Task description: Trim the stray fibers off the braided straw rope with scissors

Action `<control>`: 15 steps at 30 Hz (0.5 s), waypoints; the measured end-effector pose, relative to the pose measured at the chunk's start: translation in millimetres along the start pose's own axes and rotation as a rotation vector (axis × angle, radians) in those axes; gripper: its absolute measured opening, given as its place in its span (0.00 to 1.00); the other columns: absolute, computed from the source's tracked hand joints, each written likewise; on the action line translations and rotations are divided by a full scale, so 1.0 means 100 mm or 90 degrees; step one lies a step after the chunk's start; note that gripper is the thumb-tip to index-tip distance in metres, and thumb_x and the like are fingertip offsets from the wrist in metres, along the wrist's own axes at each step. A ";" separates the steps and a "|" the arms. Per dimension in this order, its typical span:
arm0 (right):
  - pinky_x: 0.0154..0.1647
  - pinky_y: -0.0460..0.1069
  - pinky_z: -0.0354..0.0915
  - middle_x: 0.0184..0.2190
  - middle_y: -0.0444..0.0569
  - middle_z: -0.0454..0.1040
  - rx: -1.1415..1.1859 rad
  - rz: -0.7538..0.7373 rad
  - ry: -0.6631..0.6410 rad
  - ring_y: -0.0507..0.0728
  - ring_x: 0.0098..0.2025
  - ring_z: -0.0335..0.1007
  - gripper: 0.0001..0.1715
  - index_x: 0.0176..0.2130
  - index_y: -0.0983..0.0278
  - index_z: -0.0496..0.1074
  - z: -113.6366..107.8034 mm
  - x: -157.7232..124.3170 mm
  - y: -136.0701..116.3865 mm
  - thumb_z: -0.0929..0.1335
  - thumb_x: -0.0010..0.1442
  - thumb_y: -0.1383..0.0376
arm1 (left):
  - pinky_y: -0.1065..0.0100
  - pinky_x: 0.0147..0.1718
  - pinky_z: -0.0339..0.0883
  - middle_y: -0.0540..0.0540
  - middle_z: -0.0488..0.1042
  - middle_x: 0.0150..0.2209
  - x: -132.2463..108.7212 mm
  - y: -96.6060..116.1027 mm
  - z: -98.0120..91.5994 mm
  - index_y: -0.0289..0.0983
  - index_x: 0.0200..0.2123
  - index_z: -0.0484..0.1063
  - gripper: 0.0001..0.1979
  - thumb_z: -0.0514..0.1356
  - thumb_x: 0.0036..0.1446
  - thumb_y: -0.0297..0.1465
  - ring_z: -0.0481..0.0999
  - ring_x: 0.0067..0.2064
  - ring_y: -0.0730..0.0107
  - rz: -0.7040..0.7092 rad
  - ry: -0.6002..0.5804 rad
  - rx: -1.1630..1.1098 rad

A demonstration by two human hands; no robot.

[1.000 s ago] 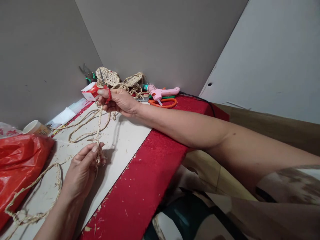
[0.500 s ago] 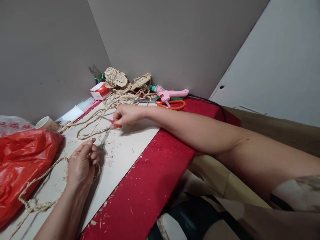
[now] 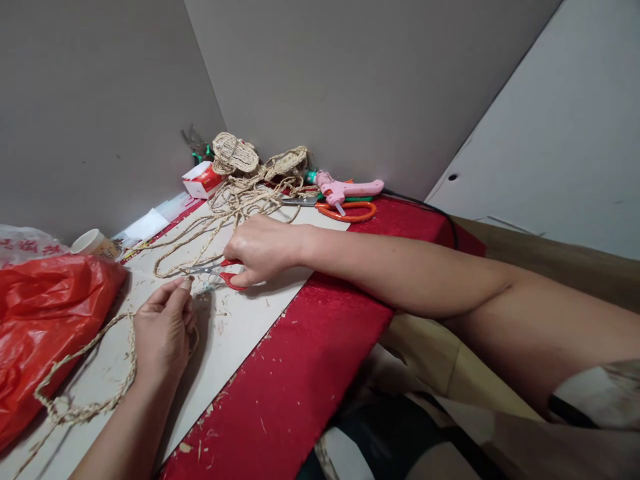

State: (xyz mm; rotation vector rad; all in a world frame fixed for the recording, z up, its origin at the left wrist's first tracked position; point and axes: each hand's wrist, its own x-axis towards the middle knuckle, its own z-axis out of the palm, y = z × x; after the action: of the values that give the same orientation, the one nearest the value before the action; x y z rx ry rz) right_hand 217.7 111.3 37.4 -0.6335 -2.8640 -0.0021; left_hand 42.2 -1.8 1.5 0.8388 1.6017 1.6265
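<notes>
My left hand (image 3: pixel 165 323) pinches a braided straw cord (image 3: pixel 125 370) between thumb and fingertips. From that hand the cord loops back over the board at lower left, and more of it lies ahead of the fingertips. My right hand (image 3: pixel 263 250) is closed around the handles of small red-handled scissors (image 3: pixel 233 275). Their blades point left, close to my left fingertips and to the cord there. Whether the blades touch the cord I cannot tell. A tangle of the same cord (image 3: pixel 240 207) spreads out beyond my right hand.
Woven straw soles (image 3: pixel 235 155) rest at the back by a red-and-white box (image 3: pixel 201 180). Nearby lie a pink glue gun (image 3: pixel 353 190) and orange-handled scissors (image 3: pixel 350 212). A red plastic bag (image 3: pixel 55 313) and paper cup (image 3: pixel 93 245) stand left. Straw scraps litter the white board (image 3: pixel 240 333).
My right hand has turned the scissors and brought their blades left, near my left fingertips. My left hand has stayed almost in place, still pinching the cord.
</notes>
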 end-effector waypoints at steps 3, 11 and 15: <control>0.28 0.50 0.48 0.27 0.54 0.77 -0.024 -0.010 0.012 0.55 0.27 0.65 0.22 0.33 0.67 0.79 0.02 0.00 -0.04 0.65 0.57 0.52 | 0.77 0.14 0.45 0.57 0.61 0.15 -0.01 -0.01 -0.01 0.35 0.33 0.75 0.14 0.71 0.44 0.34 0.54 0.16 0.81 0.015 0.009 0.025; 0.27 0.49 0.48 0.26 0.51 0.75 0.087 -0.006 -0.033 0.52 0.24 0.58 0.20 0.31 0.66 0.77 0.11 0.02 -0.04 0.66 0.56 0.52 | 0.77 0.14 0.45 0.57 0.61 0.15 0.02 -0.02 -0.01 0.34 0.30 0.74 0.12 0.71 0.42 0.32 0.54 0.15 0.82 0.010 0.003 0.009; 0.26 0.48 0.47 0.21 0.45 0.69 0.172 0.017 -0.061 0.49 0.22 0.51 0.19 0.27 0.64 0.74 0.14 0.06 -0.01 0.67 0.55 0.52 | 0.78 0.14 0.45 0.56 0.61 0.15 0.03 -0.03 -0.01 0.34 0.30 0.74 0.12 0.71 0.42 0.31 0.54 0.16 0.82 0.012 0.002 -0.008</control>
State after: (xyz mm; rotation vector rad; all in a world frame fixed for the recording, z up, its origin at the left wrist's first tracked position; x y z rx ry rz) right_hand 209.2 113.1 25.0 -0.6303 -2.8716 0.4213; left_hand 39.4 -0.1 -1.1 0.8471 1.5881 1.6507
